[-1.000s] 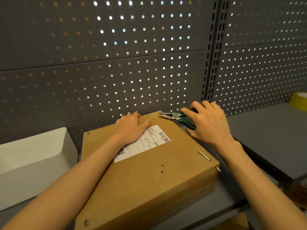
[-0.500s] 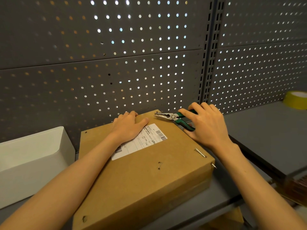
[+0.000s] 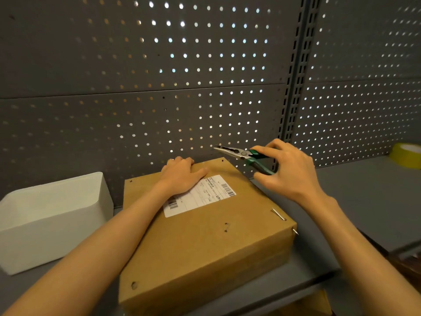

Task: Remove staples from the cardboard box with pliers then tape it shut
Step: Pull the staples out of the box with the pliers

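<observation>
The cardboard box (image 3: pixel 205 236) lies flat on the grey shelf (image 3: pixel 376 201), turned a little, with its white label (image 3: pixel 200 195) near the far edge. One staple (image 3: pixel 279 214) stands half out of the lid near the right edge, and a second metal point (image 3: pixel 295 231) sticks out of the right corner just below it. Small holes show at other corners of the lid.

The main risk, as I judge it, is these raised sharp ends. If the right hand comes down to the staple without care, the wrist or forearm can scratch on them. Another risk is that the pliers slip off the thin wire and tear the cardboard, or that the box slides when the staple is pulled, because only one hand presses it.

The left hand (image 3: pixel 182 176) rests flat on the far part of the lid, partly on the label, with its fingers at the far edge; it holds nothing. The right hand (image 3: pixel 289 172) grips the green handles of the pliers (image 3: pixel 243 156) and holds them in the air beyond the far right corner of the box, the tips pointing left and slightly apart. The staple lies nearer to the person than this hand, under the right wrist.

To the left, a white tray (image 3: pixel 52 220) stands just beside the box. A yellow tape roll (image 3: pixel 407 155) lies far right on the shelf, well apart from both hands.
</observation>
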